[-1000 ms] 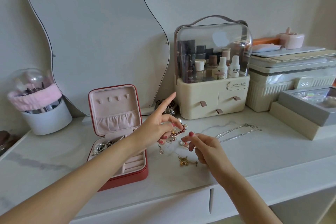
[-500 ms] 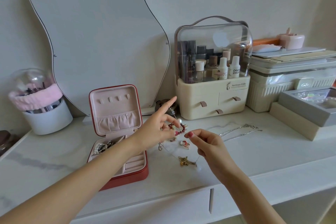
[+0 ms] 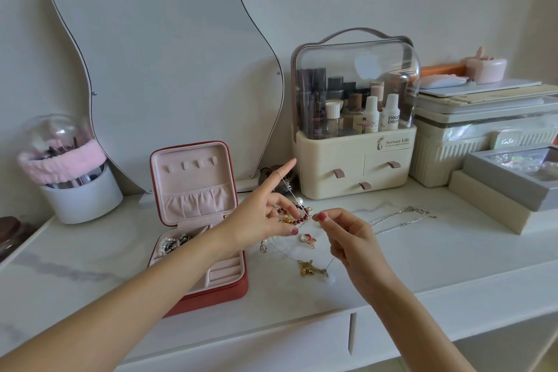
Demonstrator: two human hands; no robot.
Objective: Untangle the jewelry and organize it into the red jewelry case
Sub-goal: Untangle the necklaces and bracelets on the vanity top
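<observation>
A: How far along is it, starting at the left?

B: The square red jewelry case with the pale pink lining stands open on the white marbled tabletop; a small heap of pearl and dark metal pieces already lies in its rear-left compartment; the ring rolls at the front look bare, and the hooks in the lid hold nothing; so I judge a minor part done.

A: And the hands?

B: The left hand hovers just right of the case, forefinger straight, the other fingers curled round a dark red beaded bracelet knotted with gold bits and a pearl; a thin silver chain runs from that clump down to the tabletop and up to the right hand, whose thumb and forefinger are pinched together, seemingly on that chain; so both grips are busy, one grasping the clump, one the chain.

A: What is left?

B: A gold pendant chain and a small red and gold ring lie loose between the hands; two long silver necklaces lie further right, well apart from the case; most of it remains, as I judge.
</observation>
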